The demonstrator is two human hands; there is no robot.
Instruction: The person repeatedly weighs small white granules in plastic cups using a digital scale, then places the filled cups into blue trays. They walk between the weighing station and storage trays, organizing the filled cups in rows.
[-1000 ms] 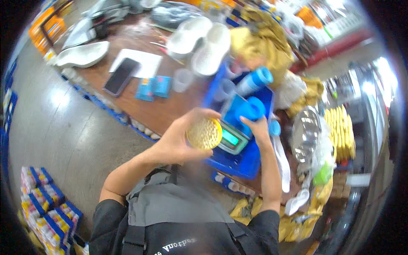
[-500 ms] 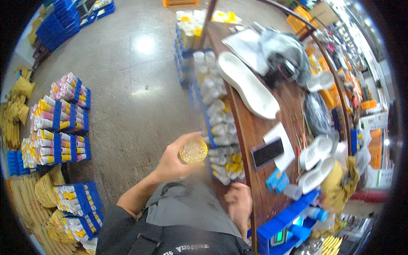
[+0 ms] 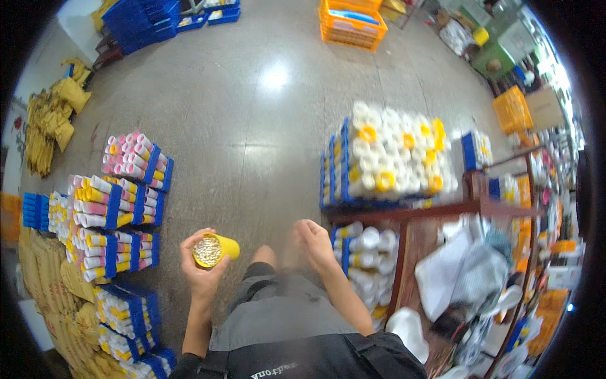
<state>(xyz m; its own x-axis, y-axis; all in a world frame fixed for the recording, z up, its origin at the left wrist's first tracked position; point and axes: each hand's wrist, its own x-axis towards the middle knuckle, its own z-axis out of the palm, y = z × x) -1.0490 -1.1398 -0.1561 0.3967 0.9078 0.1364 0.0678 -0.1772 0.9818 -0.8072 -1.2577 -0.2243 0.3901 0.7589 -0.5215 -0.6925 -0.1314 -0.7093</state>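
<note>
A yellow cup (image 3: 231, 247), tilted so its mouth faces me, is held in my left hand (image 3: 201, 271). Small pale pellets (image 3: 208, 251) fill it close to the rim. My left fingers wrap round the cup's side. Out in front of my body, my right hand (image 3: 312, 239) is raised with its fingers curled together; whatever they hold, if anything, is hidden. It is apart from the cup and nearest to the blue crates of white tubes at the right.
Stacked blue crates (image 3: 113, 205) of white, pink and yellow tubes stand at left, beside yellow sacks (image 3: 41, 278). At right is a big crate stack of white tubes (image 3: 394, 151) next to a wooden table (image 3: 410, 252). An orange crate (image 3: 353, 28) sits far ahead.
My view has swung to the right, with the table now lower right. The cup has moved left and tilted, showing its side. My right hand has risen from beside the table to in front of me.
</note>
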